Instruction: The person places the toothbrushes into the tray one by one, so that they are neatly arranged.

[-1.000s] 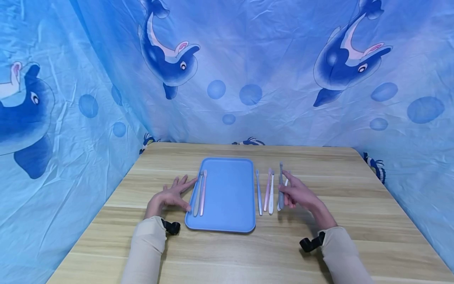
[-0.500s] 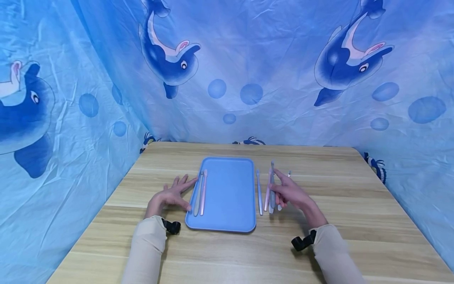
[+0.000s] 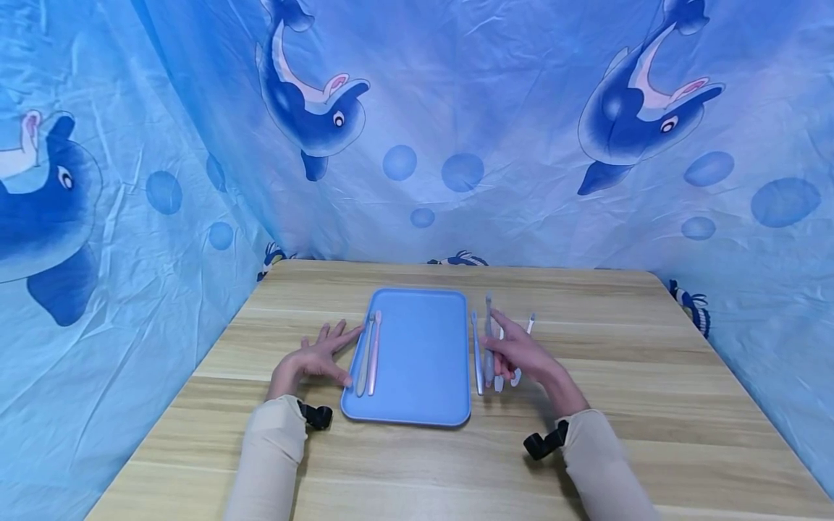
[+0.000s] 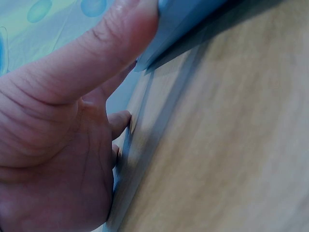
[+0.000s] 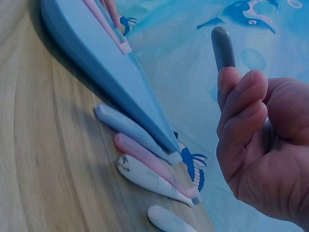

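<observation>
Right hand point(image 3: 517, 353) pinches slim grey plastic toothbrush point(image 5: 223, 48), raised over pastel and white plastic toothbrushes point(image 5: 150, 161) beside blue rectangular tray point(image 3: 423, 362). Left hand point(image 3: 319, 358), fingers spread, touches tray edge. Carrying too low could knock brushes askew.

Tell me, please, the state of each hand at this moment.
Left hand: open, thumb touching the rim of the blue tray.
Right hand: closed, holding a gray toothbrush.

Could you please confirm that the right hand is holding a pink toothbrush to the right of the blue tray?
Not quite: the toothbrush in the right hand is grey, not pink, as the right wrist view shows; it is held to the right of the blue tray.
</observation>
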Tool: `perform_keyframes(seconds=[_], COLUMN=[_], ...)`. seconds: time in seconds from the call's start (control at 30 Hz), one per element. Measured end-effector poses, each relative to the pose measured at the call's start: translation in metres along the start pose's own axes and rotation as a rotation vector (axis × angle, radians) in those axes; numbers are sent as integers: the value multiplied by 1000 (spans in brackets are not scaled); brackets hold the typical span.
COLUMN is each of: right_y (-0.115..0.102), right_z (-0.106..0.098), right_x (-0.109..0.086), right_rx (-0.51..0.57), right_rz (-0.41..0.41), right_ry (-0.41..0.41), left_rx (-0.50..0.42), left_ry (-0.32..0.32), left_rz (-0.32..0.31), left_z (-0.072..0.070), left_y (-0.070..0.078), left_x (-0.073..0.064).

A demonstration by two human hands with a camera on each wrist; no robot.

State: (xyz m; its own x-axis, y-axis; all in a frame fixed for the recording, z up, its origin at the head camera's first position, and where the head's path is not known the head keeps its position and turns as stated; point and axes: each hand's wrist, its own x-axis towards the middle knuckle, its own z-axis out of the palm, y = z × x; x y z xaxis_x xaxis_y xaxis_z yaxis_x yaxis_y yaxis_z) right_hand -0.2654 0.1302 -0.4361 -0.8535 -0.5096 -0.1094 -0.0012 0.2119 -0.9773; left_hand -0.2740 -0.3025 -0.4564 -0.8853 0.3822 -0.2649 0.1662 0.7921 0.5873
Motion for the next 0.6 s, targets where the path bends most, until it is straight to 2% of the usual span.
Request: perform_keyframes(seconds=[0.27, 0.6], right_y=[-4, -7], right_z=[11, 25], right_x=[7, 16], right_rx=[34, 17], right_rz=[-4, -26], right_ry=[-23, -38], left_rx=[-2, -4], left_ry=[1, -2], left_rz=[-3, -3], left_z=[0, 0], left_y=[-1, -2], left_x=[0, 0])
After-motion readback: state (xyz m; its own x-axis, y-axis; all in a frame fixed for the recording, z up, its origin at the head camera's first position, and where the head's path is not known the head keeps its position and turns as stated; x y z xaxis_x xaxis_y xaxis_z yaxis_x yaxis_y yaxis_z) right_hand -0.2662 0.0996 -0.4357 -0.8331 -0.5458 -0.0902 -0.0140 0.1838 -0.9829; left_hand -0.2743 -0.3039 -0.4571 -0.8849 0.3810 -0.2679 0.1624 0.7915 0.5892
